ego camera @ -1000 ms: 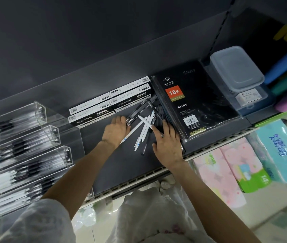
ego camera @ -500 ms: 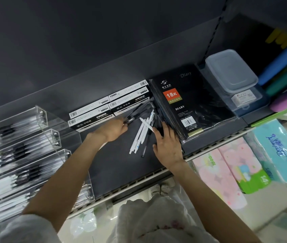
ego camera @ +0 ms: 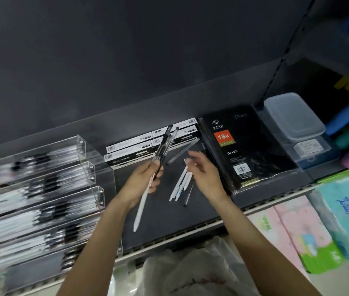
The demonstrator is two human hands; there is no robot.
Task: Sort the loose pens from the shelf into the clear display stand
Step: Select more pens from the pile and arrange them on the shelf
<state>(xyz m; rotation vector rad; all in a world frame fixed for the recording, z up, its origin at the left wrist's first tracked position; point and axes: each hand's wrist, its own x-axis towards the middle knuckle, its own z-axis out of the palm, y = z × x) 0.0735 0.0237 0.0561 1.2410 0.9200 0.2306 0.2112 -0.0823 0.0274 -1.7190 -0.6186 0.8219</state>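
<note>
My left hand [ego camera: 145, 179] grips a bunch of pens [ego camera: 165, 144] lifted above the dark shelf [ego camera: 169, 214]: black ones point up past the fingers and a white one hangs down below the palm. Several loose white and black pens [ego camera: 182, 185] lie on the shelf between my hands. My right hand [ego camera: 205, 174] hovers over them with fingers loosely spread and holds nothing. The clear tiered display stand [ego camera: 41, 189] stands at the left, blurred, with rows of pens in it.
Black and white pen boxes [ego camera: 130, 149] lie at the back of the shelf. A wrapped black diary [ego camera: 241, 150] sits to the right, then a lidded plastic container [ego camera: 293, 116]. Tissue packs [ego camera: 348, 216] sit below right. A plastic bag [ego camera: 190, 272] hangs below the shelf edge.
My left hand has lifted a bunch of pens off the shelf. My right hand rose off the shelf from beside the diary and now hovers open.
</note>
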